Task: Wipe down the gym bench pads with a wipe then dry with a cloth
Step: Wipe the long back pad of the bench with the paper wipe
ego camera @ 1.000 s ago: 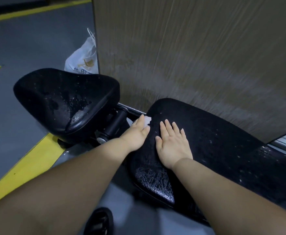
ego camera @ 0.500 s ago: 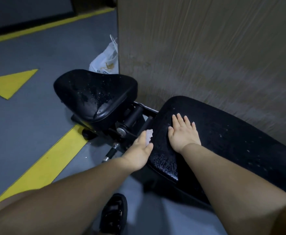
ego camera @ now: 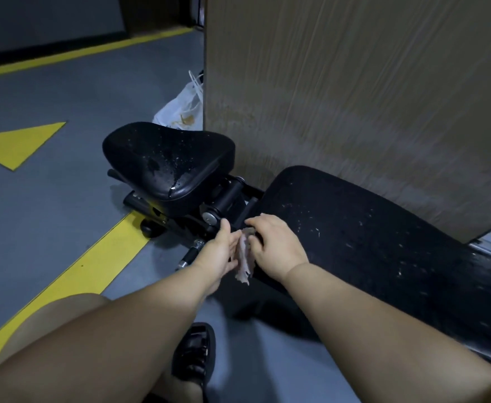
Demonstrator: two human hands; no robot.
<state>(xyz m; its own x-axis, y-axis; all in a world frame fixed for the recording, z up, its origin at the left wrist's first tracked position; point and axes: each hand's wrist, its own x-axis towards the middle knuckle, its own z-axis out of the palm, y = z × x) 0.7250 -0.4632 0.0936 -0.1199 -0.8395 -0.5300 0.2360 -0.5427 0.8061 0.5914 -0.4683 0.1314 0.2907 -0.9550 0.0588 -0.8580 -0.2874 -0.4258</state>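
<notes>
The black gym bench lies low on the floor: a small wet seat pad (ego camera: 168, 161) at the left and a long back pad (ego camera: 369, 237) running right, speckled with white bits. A crumpled pale wipe (ego camera: 243, 261) hangs at the near end of the back pad, between my hands. My right hand (ego camera: 276, 242) has its fingers curled over the top of the wipe. My left hand (ego camera: 224, 251) lies beside it with straight fingers against the wipe.
A tall wood-grain panel (ego camera: 355, 97) stands right behind the bench. A white plastic bag (ego camera: 184, 112) sits on the grey floor by its corner. Yellow floor lines (ego camera: 72, 271) run at the left. My black sandal (ego camera: 195, 353) is below my arms.
My right hand left the flat of the back pad and came to the pad's near end, curling onto the wipe held up by my left hand. The view pulled back.
</notes>
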